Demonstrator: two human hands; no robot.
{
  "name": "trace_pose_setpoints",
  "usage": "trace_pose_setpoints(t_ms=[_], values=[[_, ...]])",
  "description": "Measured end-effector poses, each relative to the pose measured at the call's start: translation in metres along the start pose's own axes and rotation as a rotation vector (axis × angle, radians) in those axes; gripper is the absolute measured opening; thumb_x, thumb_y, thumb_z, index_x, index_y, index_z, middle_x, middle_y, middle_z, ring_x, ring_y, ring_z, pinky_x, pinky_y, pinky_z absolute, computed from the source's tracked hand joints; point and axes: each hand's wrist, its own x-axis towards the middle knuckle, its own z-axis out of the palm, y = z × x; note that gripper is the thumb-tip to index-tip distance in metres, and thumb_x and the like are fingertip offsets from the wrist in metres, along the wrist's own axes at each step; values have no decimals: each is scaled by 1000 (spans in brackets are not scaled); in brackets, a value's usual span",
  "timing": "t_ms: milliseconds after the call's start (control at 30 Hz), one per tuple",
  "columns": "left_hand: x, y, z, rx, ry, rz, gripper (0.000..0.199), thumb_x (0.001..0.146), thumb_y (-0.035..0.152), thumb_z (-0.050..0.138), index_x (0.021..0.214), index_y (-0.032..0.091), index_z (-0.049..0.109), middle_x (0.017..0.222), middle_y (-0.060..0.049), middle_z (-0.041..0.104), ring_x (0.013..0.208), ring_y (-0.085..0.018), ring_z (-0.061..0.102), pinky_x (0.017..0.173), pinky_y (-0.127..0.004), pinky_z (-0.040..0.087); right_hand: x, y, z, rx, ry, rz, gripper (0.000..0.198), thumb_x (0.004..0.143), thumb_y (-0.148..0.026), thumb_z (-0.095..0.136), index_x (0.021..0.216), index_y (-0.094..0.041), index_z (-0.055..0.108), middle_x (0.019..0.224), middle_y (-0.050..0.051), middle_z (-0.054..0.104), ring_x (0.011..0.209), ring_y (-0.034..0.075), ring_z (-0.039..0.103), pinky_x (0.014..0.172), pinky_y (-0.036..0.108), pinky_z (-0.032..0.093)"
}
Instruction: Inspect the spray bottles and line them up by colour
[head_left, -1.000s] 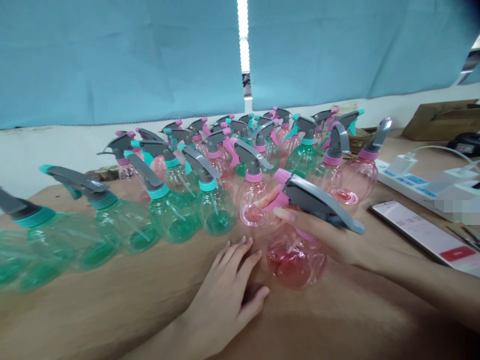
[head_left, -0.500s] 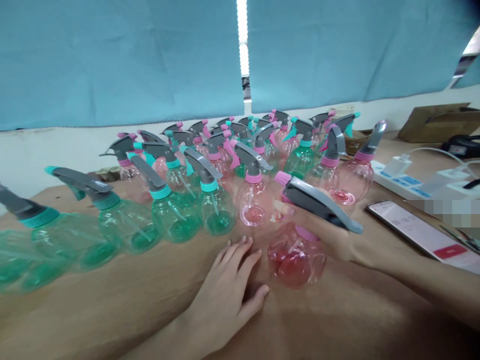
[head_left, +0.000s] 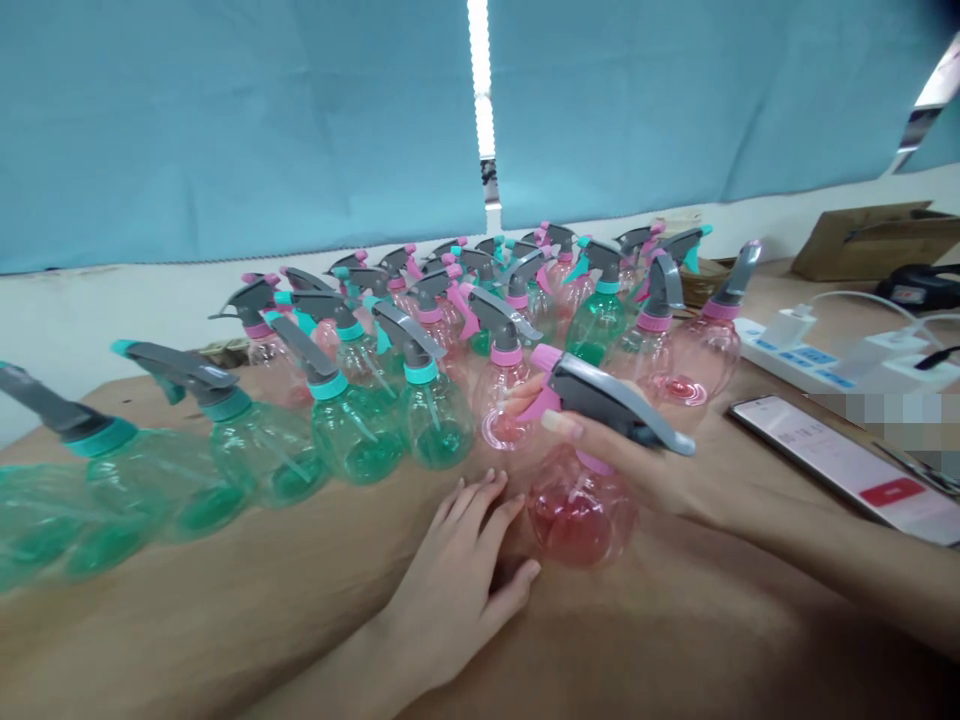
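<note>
The right hand [head_left: 652,465] has its grip closed around the neck of a pink spray bottle [head_left: 581,520], just under the grey spray head [head_left: 604,395], with fingertips at the pink trigger [head_left: 541,403]. The bottle is roughly upright over the worktop [head_left: 247,620], in front of the others and just to the right of the left hand's fingers; no label shows on it. Its clear body looks deeper red toward the bottom (liquid or only tinted plastic, I cannot tell).

The left hand [head_left: 457,580] lies palm down on the worktop, fingers a little spread, its grip loose and holding nothing.

A row of green bottles [head_left: 358,440] with turquoise collars runs off to the left, thin tubes visible inside some, their bases darker green. Behind the held bottle a crowd of pink and green ones fills the middle; the nearest pink bottle [head_left: 501,385] also has a tube inside.

Near the right forearm lies a phone [head_left: 825,455], its screen showing blurred digits above a red button. Beyond it, a white power strip [head_left: 844,375] carries blue labels too small to read, with white plugs [head_left: 793,325] in it. Farther back stands a brown cardboard box [head_left: 870,243].
</note>
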Motion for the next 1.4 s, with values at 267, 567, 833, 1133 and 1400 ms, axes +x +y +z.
trace_pose_setpoints(t_ms=[267,567,833,1133,1400], values=[[1,3,-1,-14,4,-8,44,92,32,55,131,14,47,141,-15,44,132,-29,37,108,-51,30,-5,-3,5,36,86,98,19,75,-45,64,82,-28,61,57,-4,34,50,13,32,45,26,30],[0,1,2,-22,51,18,42,92,34,55,129,15,48,140,-15,46,130,-31,40,105,-51,35,-17,-5,-7,-263,33,78,24,72,-46,65,86,-26,62,69,-1,54,61,16,51,51,27,44],[-1,0,4,11,77,28,43,92,35,54,130,14,49,138,-16,47,128,-31,42,103,-51,36,-35,5,-17,-575,-38,28,38,76,-49,65,109,-30,63,85,3,69,78,26,64,68,39,53],[-1,-1,5,39,85,45,40,93,33,52,127,12,50,137,-17,48,128,-33,42,102,-53,37,-50,13,-52,-722,67,132,41,76,-56,61,105,-26,64,89,4,69,79,27,63,66,40,50],[3,13,11,12,85,109,41,92,30,53,129,14,48,136,-14,50,129,-31,42,105,-51,36,-30,43,-98,-778,170,132,37,77,-58,58,87,-24,67,78,4,69,71,23,62,60,34,45]])
